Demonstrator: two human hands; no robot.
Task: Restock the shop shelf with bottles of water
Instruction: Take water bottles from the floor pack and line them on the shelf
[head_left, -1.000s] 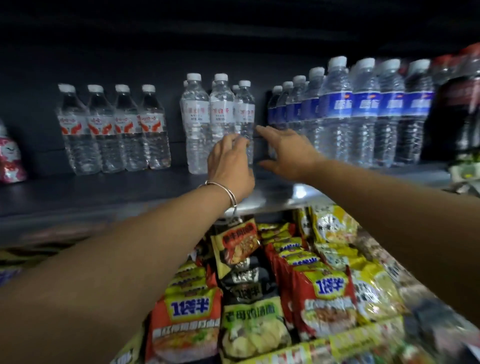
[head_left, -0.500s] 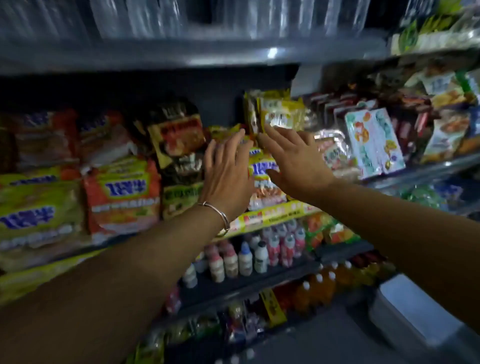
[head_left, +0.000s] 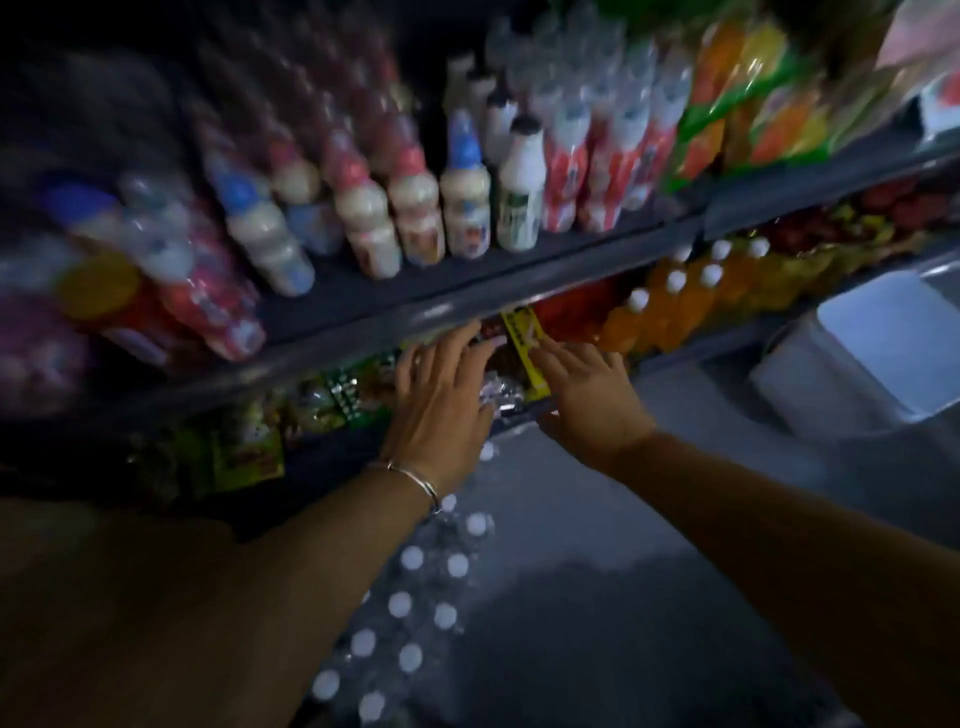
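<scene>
Hands outstretched side by side, left (head_left: 441, 400), right (head_left: 587, 400); fingers spread, empty, above floor water bottles (head_left: 415, 613).

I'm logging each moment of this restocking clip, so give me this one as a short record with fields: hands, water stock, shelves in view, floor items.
left hand: open, empty, fingers spread, bangle on the wrist
right hand: open, empty, palm down
water stock: pack of white-capped water bottles on the floor below the hands, none picked up yet
upper shelf in view: small yoghurt-style drink bottles, blurred
lower shelf in view: orange drink bottles, snack packets, yellow tag
floor items: pale box to the right
</scene>
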